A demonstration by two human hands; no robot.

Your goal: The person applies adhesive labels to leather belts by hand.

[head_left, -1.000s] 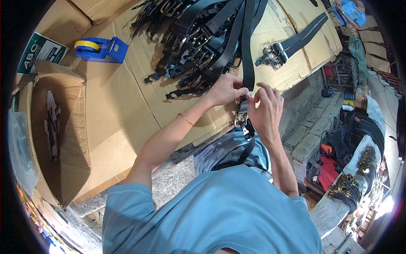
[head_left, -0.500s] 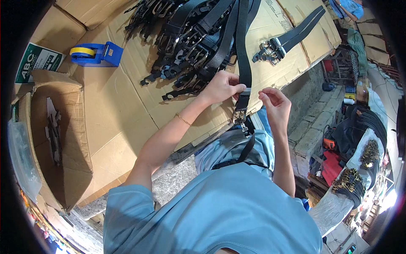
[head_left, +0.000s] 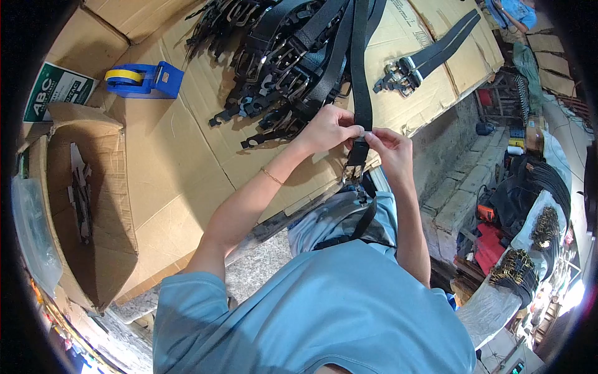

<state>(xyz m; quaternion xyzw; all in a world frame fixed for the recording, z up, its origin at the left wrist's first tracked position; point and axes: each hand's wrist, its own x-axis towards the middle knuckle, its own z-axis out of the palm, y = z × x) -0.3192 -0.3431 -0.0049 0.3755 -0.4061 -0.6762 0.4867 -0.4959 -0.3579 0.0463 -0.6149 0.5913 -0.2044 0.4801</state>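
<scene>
A black belt (head_left: 360,81) runs down from the pile of belts, with its metal buckle (head_left: 353,171) hanging at the table's front edge. Thumb and fingers of my left hand (head_left: 331,129) pinch this belt just above the buckle. From the right, my right hand (head_left: 391,148) closes its fingertips on a small pale band (head_left: 363,134) around the same belt. Both hands' fingertips nearly meet there. Part of the band is hidden by the fingers.
Many black belts with buckles (head_left: 274,75) lie behind my hands. Further right is a banded belt bundle (head_left: 402,73). A blue tape dispenser (head_left: 146,81) and an open cardboard box (head_left: 112,206) stand left. Another person (head_left: 516,14) is at the upper right.
My right hand has moved left to the belt, and its fingertips have closed at the pale band. My left hand keeps its pinch in nearly the same place.
</scene>
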